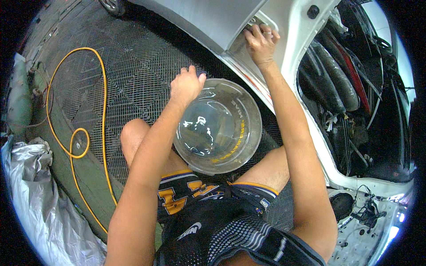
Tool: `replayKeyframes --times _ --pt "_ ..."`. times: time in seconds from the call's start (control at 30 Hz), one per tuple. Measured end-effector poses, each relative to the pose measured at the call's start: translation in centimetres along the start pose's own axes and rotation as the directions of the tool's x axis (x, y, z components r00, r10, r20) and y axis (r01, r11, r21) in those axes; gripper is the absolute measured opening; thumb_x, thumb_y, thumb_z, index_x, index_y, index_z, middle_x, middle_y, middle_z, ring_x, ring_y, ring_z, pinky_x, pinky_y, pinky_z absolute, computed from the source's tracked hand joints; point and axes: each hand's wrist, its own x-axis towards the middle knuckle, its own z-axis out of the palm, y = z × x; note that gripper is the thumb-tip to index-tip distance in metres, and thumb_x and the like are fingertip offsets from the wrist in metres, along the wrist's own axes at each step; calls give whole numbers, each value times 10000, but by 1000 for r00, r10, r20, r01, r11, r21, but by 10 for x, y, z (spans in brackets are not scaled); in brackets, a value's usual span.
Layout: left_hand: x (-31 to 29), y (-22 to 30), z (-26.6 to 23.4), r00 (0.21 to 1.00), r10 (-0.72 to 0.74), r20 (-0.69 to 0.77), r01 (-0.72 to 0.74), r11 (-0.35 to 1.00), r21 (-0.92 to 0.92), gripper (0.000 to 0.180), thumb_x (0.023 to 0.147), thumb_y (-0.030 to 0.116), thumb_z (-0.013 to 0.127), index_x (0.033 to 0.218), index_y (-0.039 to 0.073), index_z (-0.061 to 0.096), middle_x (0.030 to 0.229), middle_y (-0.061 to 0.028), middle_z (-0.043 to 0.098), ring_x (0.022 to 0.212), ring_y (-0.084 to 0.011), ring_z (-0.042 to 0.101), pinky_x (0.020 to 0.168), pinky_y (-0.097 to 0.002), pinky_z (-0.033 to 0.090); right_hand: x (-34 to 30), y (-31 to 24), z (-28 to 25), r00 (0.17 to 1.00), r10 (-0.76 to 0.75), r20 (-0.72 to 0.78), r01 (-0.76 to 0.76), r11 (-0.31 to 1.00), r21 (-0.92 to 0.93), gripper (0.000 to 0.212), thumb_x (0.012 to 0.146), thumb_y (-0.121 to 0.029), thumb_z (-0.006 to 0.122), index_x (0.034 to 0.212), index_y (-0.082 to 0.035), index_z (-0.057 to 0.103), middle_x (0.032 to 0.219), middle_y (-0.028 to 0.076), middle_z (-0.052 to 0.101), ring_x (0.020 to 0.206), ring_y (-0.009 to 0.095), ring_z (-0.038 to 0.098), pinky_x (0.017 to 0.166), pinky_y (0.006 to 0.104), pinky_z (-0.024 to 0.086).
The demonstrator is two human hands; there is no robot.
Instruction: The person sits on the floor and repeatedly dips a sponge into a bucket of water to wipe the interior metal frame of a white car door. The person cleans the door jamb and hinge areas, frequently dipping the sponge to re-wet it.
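Observation:
A clear round plastic bucket (255,133) of water stands between my knees. Just past its far left rim is my left hand (186,84), fingers curled around a small dark blue piece (201,73), perhaps cloth or sponge, mostly hidden by the hand. My right arm reaches up to the white car's door frame (288,48). There my right hand (262,42) has its fingers bent against the recess beside a metal hinge part (254,21). Whatever lies under those fingertips is hidden.
A yellow hose (105,88) loops over the dark grid floor mat (128,66) on the left. Silver sheeting (44,195) lies at lower left. The silver door panel (204,22) juts out above the bucket. Dark parts (328,75) fill the car's opening at right.

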Motion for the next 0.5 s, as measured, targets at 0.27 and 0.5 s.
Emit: replayKeyframes --times 0.27,0.5 --pt "-1 1 -2 998 -40 44 40 999 6 538 1008 479 524 1250 3 591 1218 -252 630 1085 -420 679 896 -531 567 -39 18 -17 1000 1 21 -1 999 33 191 778 -263 775 968 -250 767 1008 -76 679 1057 190 584 960 425 303" --pt "2 0 0 998 -27 55 27 1000 -6 526 1006 474 514 1240 11 599 1211 -263 637 1078 -429 680 900 -535 567 -36 -16 14 972 -112 206 111 994 16 121 825 -223 744 938 -196 711 1087 -10 684 1161 223 586 1017 473 321"
